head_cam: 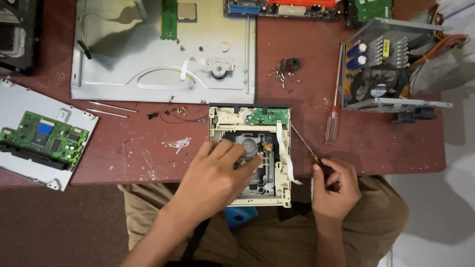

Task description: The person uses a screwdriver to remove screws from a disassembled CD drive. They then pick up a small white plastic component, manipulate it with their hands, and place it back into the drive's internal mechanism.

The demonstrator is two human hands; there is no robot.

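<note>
Left hand [217, 175]: you are pressing it flat on the optical drive chassis [250, 154], fingers spread over the laser mechanism.
Right hand [335, 185]: you are clamping your fingers around a thin screwdriver [304, 144], its tip touching the drive's right edge.
Drive: lying at the table's near edge.
Farther: loose screws [283, 76], power supply [383, 64], metal cover [163, 49].

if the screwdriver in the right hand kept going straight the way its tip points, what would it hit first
Probably the small green circuit board at the top of the cream drive frame. The right hand aims the screwdriver up-left toward it; height above is unclear.
</note>
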